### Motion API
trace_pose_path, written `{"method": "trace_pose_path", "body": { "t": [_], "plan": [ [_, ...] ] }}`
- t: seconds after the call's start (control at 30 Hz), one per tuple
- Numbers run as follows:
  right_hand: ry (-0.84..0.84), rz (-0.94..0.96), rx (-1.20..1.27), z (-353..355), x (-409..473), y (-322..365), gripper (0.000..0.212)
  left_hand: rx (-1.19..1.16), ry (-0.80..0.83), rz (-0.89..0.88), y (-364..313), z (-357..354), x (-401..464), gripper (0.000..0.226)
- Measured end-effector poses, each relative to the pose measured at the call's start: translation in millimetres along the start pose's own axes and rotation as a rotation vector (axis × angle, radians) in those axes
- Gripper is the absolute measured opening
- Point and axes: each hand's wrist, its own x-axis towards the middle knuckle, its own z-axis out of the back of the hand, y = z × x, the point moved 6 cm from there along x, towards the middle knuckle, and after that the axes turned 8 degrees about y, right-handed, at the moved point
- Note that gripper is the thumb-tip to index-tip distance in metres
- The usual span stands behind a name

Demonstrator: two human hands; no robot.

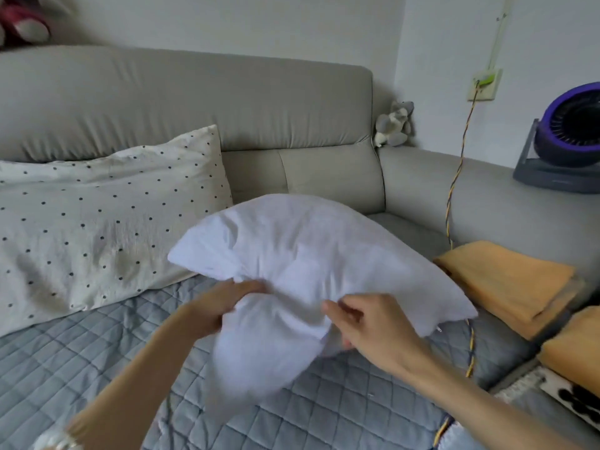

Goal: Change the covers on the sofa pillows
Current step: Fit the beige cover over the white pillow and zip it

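While both hands pinch its near edge, the left hand (227,300) and right hand (373,326) hold the white pillow (311,254) above the quilted seat (81,368), its length running left to right; beyond lie the dotted pillow (97,222) and folded orange covers (506,280).

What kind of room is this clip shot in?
Most likely a home living room: a grey sofa with a polka-dot pillow, a small plush toy and a purple fan on its armrest.
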Motion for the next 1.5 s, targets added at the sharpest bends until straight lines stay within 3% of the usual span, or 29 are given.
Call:
{"method": "trace_pose_path", "body": {
  "t": [0.03, 0.07, 0.13, 0.23, 0.3, 0.37, 0.43, 0.47, 0.53, 0.6, 0.7, 0.83, 0.93, 1.03, 1.1, 1.13, 1.17, 1.2, 1.23, 1.33, 1.43, 1.5],
  "plan": [
    [0.058, -0.071, -0.056, -1.8, -7.8, -5.3, 0.064, 0.061, 0.059, 0.123, 18.0, 9.9, -9.8, 0.071],
    [0.008, -0.084, -0.13, 5.7, -10.3, -5.9, 0.071, 0.093, 0.113, 0.217, 30.6, 21.4, -18.4, 0.085],
    [-0.201, 0.018, -0.195, 30.9, -2.7, 0.5, 0.067, 0.188, 0.148, 0.298, 30.0, 37.7, -31.7, 0.104],
    [-0.261, 0.126, -0.209, 52.9, 40.3, 1.6, 0.05, 0.659, -0.106, 0.198, -12.3, 53.9, -30.7, 0.124],
    [-0.277, 0.093, -0.243, 68.0, 78.3, -10.8, 0.039, 0.849, -0.309, -0.115, -60.1, 42.6, -26.1, 0.104],
    [-0.31, -0.018, -0.311, 75.0, 111.7, -33.3, 0.021, 0.87, -0.49, -0.514, -106.6, 14.8, -26.7, 0.05],
    [-0.111, -0.138, -0.294, 48.7, 130.4, -60.5, 0.023, 0.978, -0.586, -0.693, -125.3, -18.5, -12.4, 0.025],
    [0.055, -0.195, -0.297, 23.6, 130.5, -74.3, 0.028, 1.055, -0.546, -0.667, -117.5, -32.2, 9.3, 0.024],
    [0.265, -0.199, -0.377, -24.0, 111.1, -85.5, 0.037, 1.241, -0.309, -0.351, -71.3, -48.9, 62.5, 0.039],
    [0.241, -0.088, -0.436, -43.7, 84.4, -70.2, 0.045, 1.265, -0.196, -0.144, -30.6, -41.2, 95.5, 0.066],
    [0.186, 0.046, -0.489, -42.2, 71.3, -47.0, 0.057, 1.27, -0.232, -0.102, -21.0, -23.9, 122.1, 0.096],
    [0.231, -0.274, -0.343, -33.0, 111.9, -98.3, 0.035, 1.329, -0.225, -0.046, -23.2, -44.3, 115.5, 0.063],
    [0.258, -0.304, -0.376, -41.9, 120.8, -101.5, 0.031, 1.359, -0.204, -0.039, -17.2, -52.2, 78.5, 0.029],
    [0.439, -0.246, -0.435, -51.9, 90.5, -83.8, 0.039, 1.336, -0.149, -0.087, -11.3, -46.6, 50.6, 0.031],
    [0.558, -0.292, -0.33, -42.9, 65.3, -85.6, 0.038, 1.335, -0.025, -0.103, -4.6, -51.4, 47.0, 0.028],
    [0.58, -0.325, -0.273, -37.9, 57.4, -89.1, 0.038, 1.395, -0.031, -0.198, -6.9, -56.3, 49.9, 0.028],
    [0.566, -0.35, -0.224, -33.2, 54.6, -93.4, 0.037, 1.348, -0.057, -0.283, -12.0, -58.4, 54.4, 0.026],
    [0.523, -0.371, -0.178, -28.6, 57.7, -97.9, 0.035, 1.292, 0.011, -0.185, -9.6, -58.6, 61.7, 0.026],
    [0.467, -0.384, -0.156, -25.4, 65.3, -102.1, 0.033, 1.372, 0.001, -0.246, -9.6, -61.2, 73.4, 0.033],
    [0.406, -0.273, -0.462, -27.8, 78.4, -90.7, 0.043, 1.528, -0.078, -0.068, -9.6, -65.2, 92.4, 0.052],
    [0.4, -0.127, -0.571, -32.1, 59.3, -71.7, 0.043, 1.589, -0.025, -0.089, -5.2, -72.5, 75.8, 0.07],
    [0.44, -0.177, -0.435, -18.5, 49.3, -66.6, 0.035, 1.473, 0.065, -0.068, -10.8, -62.8, 47.5, 0.057]
  ]
}}
